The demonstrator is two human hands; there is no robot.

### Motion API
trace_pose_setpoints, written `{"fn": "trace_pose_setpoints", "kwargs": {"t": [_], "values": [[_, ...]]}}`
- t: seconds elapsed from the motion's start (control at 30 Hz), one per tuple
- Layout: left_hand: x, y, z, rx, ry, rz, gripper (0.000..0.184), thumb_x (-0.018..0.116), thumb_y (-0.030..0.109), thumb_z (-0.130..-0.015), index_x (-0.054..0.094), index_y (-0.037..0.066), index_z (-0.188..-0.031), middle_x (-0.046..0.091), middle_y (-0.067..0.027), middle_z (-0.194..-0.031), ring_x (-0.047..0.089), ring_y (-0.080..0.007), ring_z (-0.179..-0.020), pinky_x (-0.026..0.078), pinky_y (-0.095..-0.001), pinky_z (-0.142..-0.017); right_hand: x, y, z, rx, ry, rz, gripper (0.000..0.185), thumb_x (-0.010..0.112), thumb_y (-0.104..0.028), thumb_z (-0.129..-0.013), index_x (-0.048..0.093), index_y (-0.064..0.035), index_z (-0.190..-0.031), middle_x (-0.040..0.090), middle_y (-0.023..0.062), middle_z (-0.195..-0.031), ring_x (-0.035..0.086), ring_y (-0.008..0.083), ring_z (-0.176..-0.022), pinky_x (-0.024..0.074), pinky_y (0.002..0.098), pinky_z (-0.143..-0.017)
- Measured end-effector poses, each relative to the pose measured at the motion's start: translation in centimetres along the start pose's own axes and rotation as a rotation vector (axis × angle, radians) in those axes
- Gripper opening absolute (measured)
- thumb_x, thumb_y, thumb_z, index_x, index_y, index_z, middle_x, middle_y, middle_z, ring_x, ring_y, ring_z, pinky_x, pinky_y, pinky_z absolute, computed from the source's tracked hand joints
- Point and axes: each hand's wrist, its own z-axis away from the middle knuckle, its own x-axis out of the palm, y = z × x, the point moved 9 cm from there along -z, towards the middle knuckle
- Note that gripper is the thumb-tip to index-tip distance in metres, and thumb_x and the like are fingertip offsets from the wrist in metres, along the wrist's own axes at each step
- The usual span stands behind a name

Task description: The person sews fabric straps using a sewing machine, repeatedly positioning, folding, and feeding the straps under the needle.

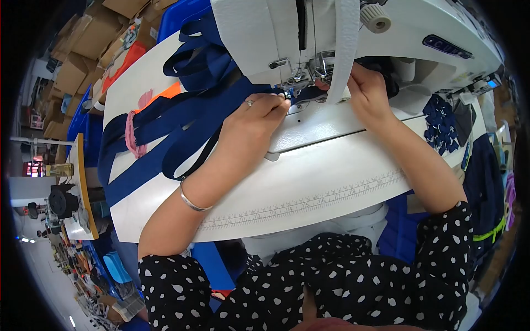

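A white sewing machine [248,33] stands in front of me, its needle and presser foot [297,83] low over the bed. My left hand [254,118], with a ring and a bracelet, is closed on a navy strap [207,105] just left of the presser foot. A small shiny piece shows at its fingertips. On the other side my right hand [369,94] is bent, with fingers drawn together near the foot. A hanging white band [343,49] partly hides those fingertips, and what they grip cannot be made out. Navy strap runs under the foot between the hands.
Long navy straps lie looped across the left of the table [331,165], with a pink tie [131,135] round them and an orange piece [163,96] beside them. Small navy pieces [440,124] are heaped at right. A ruler scale [303,204] marks the front edge. Cardboard boxes [83,41] stand at back left.
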Motion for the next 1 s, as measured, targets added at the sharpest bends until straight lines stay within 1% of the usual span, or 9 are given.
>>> {"fn": "trace_pose_setpoints", "kwargs": {"t": [0.2,0.3,0.47,0.67,0.77,0.83,0.87,0.93,1.0], "values": [[0.0,-0.1,-0.2,-0.003,-0.005,0.012,0.027,0.067,0.001,-0.081,0.071,0.003,-0.107,0.066,-0.0054,-0.108,0.065,-0.0229,-0.103,0.057,-0.0317,-0.083,-0.1,0.3,-0.2,0.043,-0.020,-0.015,0.039,0.059,-0.035,-0.104,0.069,0.0009,-0.093,0.075,0.0096,-0.085,0.074,0.0166,-0.081,0.0575,0.0281,-0.075],[-0.2,-0.3,-0.3,-0.046,0.032,0.031,0.034,0.071,-0.005,-0.078,0.075,0.004,-0.110,0.069,-0.0068,-0.103,0.068,-0.0264,-0.096,0.057,-0.0339,-0.079,-0.1,0.7,-0.2,0.086,-0.030,-0.003,0.040,0.059,-0.037,-0.103,0.069,0.0003,-0.094,0.075,0.0094,-0.084,0.074,0.0166,-0.080,0.0571,0.0287,-0.074],[-0.2,-0.1,-0.3,-0.027,0.009,0.011,0.034,0.071,-0.005,-0.078,0.075,0.006,-0.110,0.071,-0.0069,-0.109,0.068,-0.0268,-0.097,0.058,-0.0341,-0.082,0.1,1.3,-0.2,0.083,-0.014,-0.022,0.041,0.059,-0.039,-0.103,0.070,-0.0006,-0.097,0.075,0.0093,-0.083,0.074,0.0165,-0.080,0.0566,0.0292,-0.074],[0.0,-0.1,0.1,-0.016,0.018,0.039,0.034,0.071,-0.005,-0.078,0.076,0.005,-0.110,0.071,-0.0074,-0.111,0.068,-0.0264,-0.097,0.058,-0.0347,-0.082,0.0,0.4,-0.2,0.107,-0.047,0.017,0.038,0.058,-0.038,-0.103,0.071,-0.0023,-0.102,0.076,0.0115,-0.084,0.075,0.0163,-0.081,0.0566,0.0283,-0.075],[-0.1,-0.2,0.1,-0.030,0.001,0.064,0.033,0.071,-0.005,-0.078,0.076,0.005,-0.109,0.071,-0.0077,-0.112,0.068,-0.0260,-0.097,0.057,-0.0345,-0.083,0.0,0.8,-0.2,0.085,-0.016,0.046,0.029,0.063,-0.033,-0.099,0.071,-0.0046,-0.095,0.073,0.0078,-0.079,0.073,0.0192,-0.078,0.0565,0.0316,-0.069],[-0.1,-0.2,0.1,-0.024,0.006,0.060,0.034,0.070,-0.006,-0.078,0.076,0.005,-0.110,0.071,-0.0077,-0.112,0.068,-0.0259,-0.097,0.057,-0.0346,-0.084,2.4,-2.2,0.7,-0.450,-0.176,0.464,0.020,0.070,-0.026,-0.091,0.068,-0.0071,-0.084,0.067,0.0034,-0.077,0.068,0.0224,-0.077,0.0545,0.0369,-0.062],[-0.1,-0.2,0.1,-0.021,0.011,0.056,0.035,0.070,-0.006,-0.078,0.075,0.005,-0.110,0.071,-0.0077,-0.113,0.068,-0.0258,-0.097,0.057,-0.0347,-0.084,2.6,-1.9,0.9,-0.449,-0.175,0.464,0.020,0.070,-0.026,-0.091,0.068,-0.0071,-0.084,0.067,0.0034,-0.077,0.068,0.0224,-0.077,0.0545,0.0369,-0.062],[-0.1,-0.2,0.1,-0.032,0.002,0.057,0.035,0.069,-0.007,-0.078,0.075,0.005,-0.111,0.071,-0.0075,-0.113,0.068,-0.0260,-0.098,0.057,-0.0349,-0.085,3.1,-2.4,1.2,-0.465,-0.148,0.502,0.017,0.075,-0.022,-0.082,0.065,-0.0095,-0.076,0.063,0.0010,-0.079,0.063,0.0251,-0.079,0.0518,0.0414,-0.058],[0.0,-0.3,-0.1,-0.045,-0.006,0.058,0.036,0.068,-0.008,-0.079,0.075,0.006,-0.111,0.071,-0.0074,-0.114,0.068,-0.0261,-0.098,0.057,-0.0350,-0.086,3.2,-2.4,1.2,-0.472,-0.133,0.522,0.016,0.075,-0.021,-0.082,0.065,-0.0095,-0.077,0.064,0.0006,-0.082,0.064,0.0246,-0.080,0.0528,0.0409,-0.060]]}}
